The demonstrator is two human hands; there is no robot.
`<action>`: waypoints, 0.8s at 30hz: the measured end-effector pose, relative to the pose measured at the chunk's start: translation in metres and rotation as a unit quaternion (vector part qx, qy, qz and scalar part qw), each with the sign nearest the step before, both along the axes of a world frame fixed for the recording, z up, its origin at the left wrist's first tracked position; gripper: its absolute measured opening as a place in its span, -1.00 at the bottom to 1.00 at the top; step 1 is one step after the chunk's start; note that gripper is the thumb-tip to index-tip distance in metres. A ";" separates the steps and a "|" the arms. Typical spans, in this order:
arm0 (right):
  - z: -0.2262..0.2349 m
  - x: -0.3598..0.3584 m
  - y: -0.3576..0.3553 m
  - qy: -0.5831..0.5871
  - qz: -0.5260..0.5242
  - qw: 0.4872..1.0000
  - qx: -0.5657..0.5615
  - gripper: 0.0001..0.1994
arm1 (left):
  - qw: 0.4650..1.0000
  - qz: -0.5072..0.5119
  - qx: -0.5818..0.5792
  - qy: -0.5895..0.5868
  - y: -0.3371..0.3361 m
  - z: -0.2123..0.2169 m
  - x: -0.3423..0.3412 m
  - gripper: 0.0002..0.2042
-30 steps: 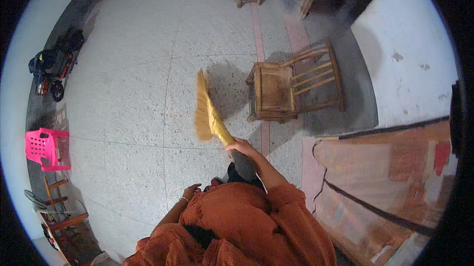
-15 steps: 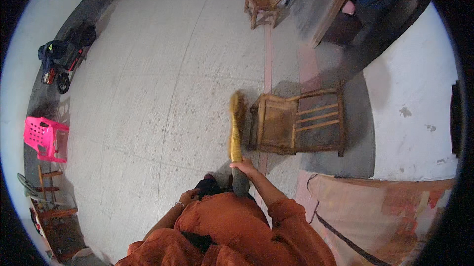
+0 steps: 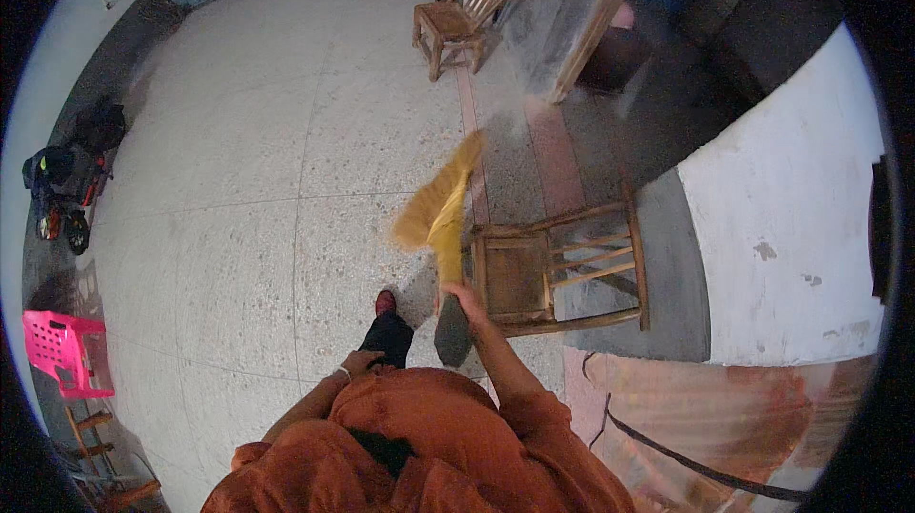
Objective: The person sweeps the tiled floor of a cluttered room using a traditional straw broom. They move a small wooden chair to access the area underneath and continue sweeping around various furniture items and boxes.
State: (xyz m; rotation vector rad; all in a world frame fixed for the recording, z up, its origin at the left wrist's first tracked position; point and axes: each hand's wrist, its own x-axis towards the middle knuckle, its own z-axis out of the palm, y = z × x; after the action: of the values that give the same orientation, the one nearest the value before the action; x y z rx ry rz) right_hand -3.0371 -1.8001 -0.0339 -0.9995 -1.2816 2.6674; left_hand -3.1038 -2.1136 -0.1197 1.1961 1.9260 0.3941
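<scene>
My right hand (image 3: 461, 300) is closed round the handle of a short broom (image 3: 444, 208). The broom has a yellow binding and a fan of straw-coloured bristles that spreads away from me; its dark grey butt end points back toward my body. It is held up in front of me, just left of a wooden chair (image 3: 515, 277). My left hand (image 3: 361, 362), with a band at the wrist, rests by my dark-trousered left thigh. Its fingers look stretched out, with nothing seen in them.
Another wooden chair (image 3: 452, 21) stands far ahead beside a doorway. Along the left wall are a dark toy vehicle (image 3: 65, 184), a pink plastic chair (image 3: 67, 346) and a wooden frame (image 3: 95, 451). A brownish covered surface (image 3: 705, 408) with a dark strap lies at the right.
The broom has turned, so its bristles now fan out to the left. My left shoe and lower leg have come into view. The surroundings have shifted left, the nearer things also downward.
</scene>
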 end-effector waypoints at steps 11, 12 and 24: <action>-0.023 -0.142 0.028 -0.012 -0.228 0.967 -0.114 -0.79 | 0.994 0.041 0.021 -0.103 -0.057 -0.095 -0.124 -0.49; -0.021 -0.149 0.033 -0.010 -0.231 0.964 -0.133 -0.79 | 0.993 0.040 0.015 -0.111 -0.053 -0.095 -0.130 -0.49; -0.005 -0.142 0.150 -0.002 -0.270 0.946 -0.181 -0.77 | 0.976 0.038 -0.101 -0.187 0.048 -0.095 -0.232 -0.49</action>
State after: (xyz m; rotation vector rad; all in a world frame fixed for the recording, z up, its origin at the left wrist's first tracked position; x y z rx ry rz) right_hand -3.1796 -1.6497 -0.0388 -1.1783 -0.4146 2.4822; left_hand -3.3362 -2.0652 -0.2151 0.8498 1.6421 0.4203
